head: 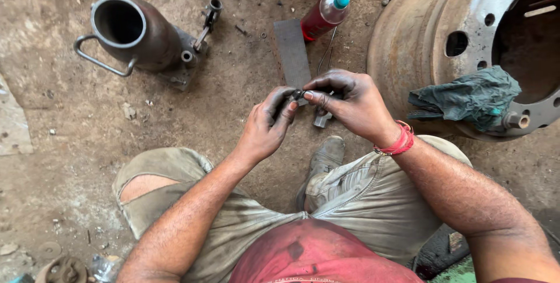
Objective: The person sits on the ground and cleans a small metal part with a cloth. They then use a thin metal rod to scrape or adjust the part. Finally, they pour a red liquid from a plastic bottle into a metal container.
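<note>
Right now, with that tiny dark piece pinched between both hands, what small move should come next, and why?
Probably a slight turn of the small dark part: both the left hand and right hand pinch it by the fingertips, mid-air above the dirt floor.

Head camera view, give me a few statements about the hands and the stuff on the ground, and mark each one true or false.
1. Both hands, left and right, pinch one small dark part. True.
2. The rag lies on the ground. False: it rests on the wheel rim.
3. The bottle holds red liquid. True.
4. The bottle cap is off. False: a teal cap is on.
5. The jack stands left of the hands. True.
</note>
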